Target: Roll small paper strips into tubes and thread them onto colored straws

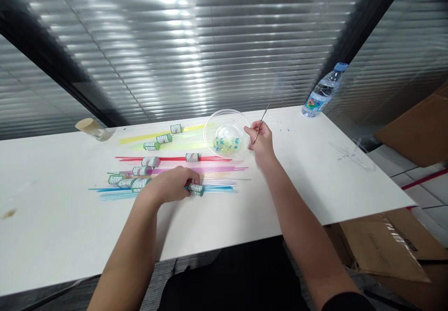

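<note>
My left hand (177, 183) is closed on a bundle of thin blue plastic sticks (219, 188), its fingertips beside a patterned paper band (196, 189) around them. In my right hand (263, 144) are slim metal scissors (265, 113), tips pointing up and away; whether the blades are apart is too small to tell. My right thumb is at the rim of a clear round bowl (209, 148), which has small blue and pale green-yellow pieces (227, 144) in its bottom. Red sticks (171, 159), purple sticks (224, 168) and yellow sticks (136, 138), with several similar bands, lie beyond my left hand.
The white table (217, 227) meets a window with blinds (196, 45). A water bottle (322, 94) stands at the back right, and a jar with a wooden lid (91, 128) at the back left. A clear plastic piece (355, 157) lies near the right edge; cardboard boxes (385, 245) are below.
</note>
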Action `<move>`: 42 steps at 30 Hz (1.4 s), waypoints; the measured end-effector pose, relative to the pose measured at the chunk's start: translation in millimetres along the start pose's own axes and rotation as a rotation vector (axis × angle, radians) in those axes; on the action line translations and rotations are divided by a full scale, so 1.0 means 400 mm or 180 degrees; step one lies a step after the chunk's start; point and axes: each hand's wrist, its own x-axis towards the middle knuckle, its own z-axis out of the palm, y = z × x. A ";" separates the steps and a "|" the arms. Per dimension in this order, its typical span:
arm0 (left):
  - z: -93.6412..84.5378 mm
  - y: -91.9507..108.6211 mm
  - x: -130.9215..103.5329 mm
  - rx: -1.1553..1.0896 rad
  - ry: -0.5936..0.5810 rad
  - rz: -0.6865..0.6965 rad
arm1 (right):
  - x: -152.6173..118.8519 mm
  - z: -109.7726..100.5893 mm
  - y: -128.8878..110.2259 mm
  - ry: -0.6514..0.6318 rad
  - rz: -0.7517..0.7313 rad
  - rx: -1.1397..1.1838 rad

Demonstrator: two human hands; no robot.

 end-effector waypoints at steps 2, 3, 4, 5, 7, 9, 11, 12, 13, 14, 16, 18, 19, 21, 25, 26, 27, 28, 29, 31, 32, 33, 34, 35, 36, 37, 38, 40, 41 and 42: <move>0.000 0.000 0.001 -0.0028 0.0056 0.0000 | 0.001 0.000 0.001 0.0002 0.0148 0.0035; 0.001 -0.001 0.001 -0.0031 0.0079 0.0003 | 0.002 -0.001 0.002 0.0055 0.0146 0.0036; 0.001 0.000 0.002 -0.0027 0.0088 0.0001 | 0.003 -0.002 0.003 0.0121 0.0126 0.0045; 0.001 0.000 0.002 -0.0017 0.0081 -0.0003 | 0.004 -0.003 0.003 0.0170 0.0135 0.0075; 0.000 0.000 0.001 -0.0009 0.0035 -0.0031 | 0.006 -0.006 0.002 0.0133 0.0340 0.0171; -0.001 0.002 -0.001 -0.0041 -0.0007 -0.0057 | 0.007 -0.011 0.000 0.0099 0.0591 0.0211; -0.003 0.006 -0.004 -0.0103 -0.0029 -0.0035 | 0.008 -0.016 -0.003 0.0229 0.0621 0.0201; -0.005 0.008 -0.006 -0.0134 -0.0034 0.0010 | 0.009 -0.018 -0.005 0.0287 0.0609 0.0223; -0.006 0.011 -0.007 -0.0160 -0.0040 0.0075 | 0.009 -0.019 -0.006 0.0300 0.0636 0.0272; -0.007 0.013 -0.007 -0.0182 -0.0045 0.0149 | 0.010 -0.021 -0.007 0.0259 0.0704 0.0336; -0.008 0.015 -0.007 -0.0211 -0.0039 0.0291 | 0.013 -0.024 -0.008 0.0180 0.0831 0.0414; -0.006 0.015 -0.006 -0.0224 -0.0028 0.0375 | 0.016 -0.025 -0.007 0.0269 0.0787 0.0391; -0.005 0.014 -0.006 -0.0236 -0.0040 0.0391 | 0.017 -0.026 -0.007 0.0317 0.0751 0.0383; -0.002 0.011 -0.005 -0.0269 -0.0103 0.0386 | 0.019 -0.027 -0.006 0.0290 0.0807 0.0422; -0.002 0.013 -0.005 -0.0298 -0.0132 0.0417 | 0.020 -0.025 -0.007 0.0303 0.0873 0.0436; -0.003 0.015 -0.005 -0.0284 -0.0099 0.0437 | 0.020 -0.025 -0.008 0.0369 0.0826 0.0419; -0.005 0.018 -0.005 -0.0266 -0.0068 0.0455 | 0.019 -0.024 -0.008 0.0400 0.0808 0.0417; -0.006 0.021 -0.005 -0.0243 -0.0044 0.0461 | 0.018 -0.024 -0.008 0.0379 0.0833 0.0431; -0.006 0.024 -0.004 -0.0217 -0.0023 0.0461 | 0.017 -0.024 -0.008 0.0315 0.0883 0.0450; -0.005 0.030 -0.002 -0.0159 0.0073 0.0469 | 0.016 -0.024 -0.006 0.0242 0.0935 0.0456; -0.004 0.034 0.000 -0.0126 0.0150 0.0492 | 0.015 -0.025 -0.006 0.0262 0.0907 0.0434; -0.003 0.037 0.002 -0.0088 0.0240 0.0522 | 0.015 -0.025 -0.004 0.0304 0.0860 0.0403; -0.001 0.040 0.005 -0.0046 0.0328 0.0556 | 0.015 -0.025 -0.004 0.0349 0.0813 0.0373; 0.002 0.044 0.007 -0.0005 0.0401 0.0591 | 0.015 -0.024 -0.003 0.0375 0.0792 0.0351; 0.005 0.048 0.010 0.0034 0.0447 0.0622 | 0.015 -0.024 -0.002 0.0383 0.0795 0.0338; 0.008 0.052 0.013 0.0065 0.0466 0.0651 | 0.015 -0.023 -0.002 0.0372 0.0814 0.0334; 0.012 0.057 0.016 0.0088 0.0471 0.0681 | 0.015 -0.022 -0.003 0.0355 0.0837 0.0339; 0.020 0.066 0.021 0.0114 0.0461 0.0735 | 0.015 -0.020 -0.003 0.0328 0.0860 0.0351; 0.024 0.070 0.023 0.0122 0.0453 0.0749 | 0.014 -0.019 -0.003 0.0318 0.0859 0.0354; 0.028 0.074 0.024 0.0126 0.0440 0.0758 | 0.014 -0.019 -0.003 0.0310 0.0854 0.0357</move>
